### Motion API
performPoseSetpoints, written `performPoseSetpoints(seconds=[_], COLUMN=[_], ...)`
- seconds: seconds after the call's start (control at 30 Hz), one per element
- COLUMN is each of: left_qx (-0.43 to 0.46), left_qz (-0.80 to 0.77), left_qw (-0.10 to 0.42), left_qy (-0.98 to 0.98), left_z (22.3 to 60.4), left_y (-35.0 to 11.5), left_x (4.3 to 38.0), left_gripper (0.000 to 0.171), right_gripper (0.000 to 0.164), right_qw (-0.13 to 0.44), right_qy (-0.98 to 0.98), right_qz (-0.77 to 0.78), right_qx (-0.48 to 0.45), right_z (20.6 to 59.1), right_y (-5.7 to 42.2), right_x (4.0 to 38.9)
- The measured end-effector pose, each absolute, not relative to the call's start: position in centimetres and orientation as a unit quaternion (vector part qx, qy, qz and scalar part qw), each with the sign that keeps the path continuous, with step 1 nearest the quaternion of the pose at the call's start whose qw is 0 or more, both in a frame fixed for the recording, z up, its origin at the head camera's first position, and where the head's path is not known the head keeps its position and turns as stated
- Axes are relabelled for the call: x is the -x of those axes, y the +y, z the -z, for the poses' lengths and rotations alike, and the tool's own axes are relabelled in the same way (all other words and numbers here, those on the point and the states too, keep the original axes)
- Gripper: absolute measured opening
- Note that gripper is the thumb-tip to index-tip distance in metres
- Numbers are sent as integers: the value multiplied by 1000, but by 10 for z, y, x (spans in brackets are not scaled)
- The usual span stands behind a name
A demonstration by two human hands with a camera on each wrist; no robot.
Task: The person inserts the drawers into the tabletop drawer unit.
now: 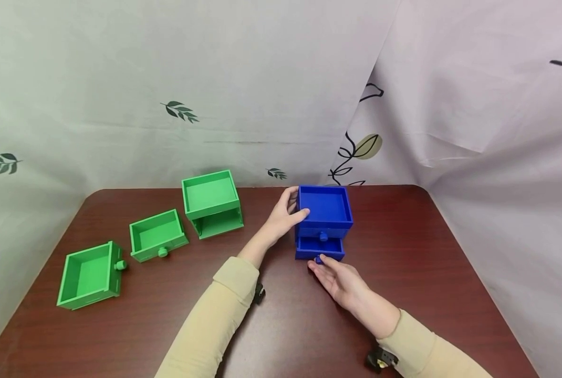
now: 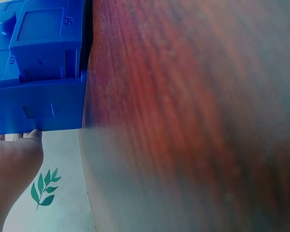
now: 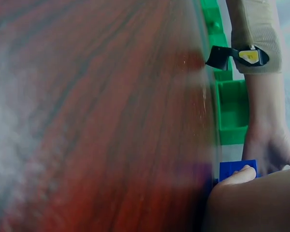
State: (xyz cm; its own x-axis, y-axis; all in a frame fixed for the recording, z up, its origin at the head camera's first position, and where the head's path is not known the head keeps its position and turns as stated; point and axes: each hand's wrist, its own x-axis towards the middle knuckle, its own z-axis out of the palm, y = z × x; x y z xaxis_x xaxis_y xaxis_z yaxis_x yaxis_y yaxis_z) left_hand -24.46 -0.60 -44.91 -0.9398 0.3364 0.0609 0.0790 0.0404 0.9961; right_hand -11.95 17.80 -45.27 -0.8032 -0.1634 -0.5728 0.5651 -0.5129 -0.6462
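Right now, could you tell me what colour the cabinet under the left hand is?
Blue cabinet; head view.

Both arms are covered by long sleeves of a pale beige, sand-like colour. The left sleeve (image 1: 215, 315) has a soft knitted look; in the right wrist view its cuff (image 3: 257, 41) shows fine ribbing and ends before the wrist, so the wrist is bare. The right sleeve (image 1: 427, 349) is of the same cloth and colour. Each wrist carries a small black device. The one just below the left cuff (image 1: 259, 293) is a black strap with a dark clip, and from the right wrist view it bears a yellow label (image 3: 250, 56). The device beside the right cuff (image 1: 381, 359) is also black, with a small yellow mark. The left hand (image 1: 284, 216) and right hand (image 1: 340, 278) are bare, without rings or gloves
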Motion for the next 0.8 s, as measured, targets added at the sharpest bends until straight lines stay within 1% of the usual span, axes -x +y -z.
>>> performPoseSetpoints(seconds=[0.2, 0.53, 0.8], left_qx=[-143, -143, -144], left_qz=[-677, -680, -690], left_qw=[99, 97, 103], left_qy=[716, 713, 702], left_z=[449, 447, 450], left_y=[-6, -6, -5], left_x=[245, 245, 247], left_gripper=[74, 74, 74], right_gripper=[33, 18, 15], right_qw=[216, 211, 219], right_qy=[443, 445, 415], right_qz=[840, 838, 851], right_qx=[-227, -236, -235], right_z=[451, 449, 449], right_y=[178, 176, 178], right_x=[127, 142, 151])
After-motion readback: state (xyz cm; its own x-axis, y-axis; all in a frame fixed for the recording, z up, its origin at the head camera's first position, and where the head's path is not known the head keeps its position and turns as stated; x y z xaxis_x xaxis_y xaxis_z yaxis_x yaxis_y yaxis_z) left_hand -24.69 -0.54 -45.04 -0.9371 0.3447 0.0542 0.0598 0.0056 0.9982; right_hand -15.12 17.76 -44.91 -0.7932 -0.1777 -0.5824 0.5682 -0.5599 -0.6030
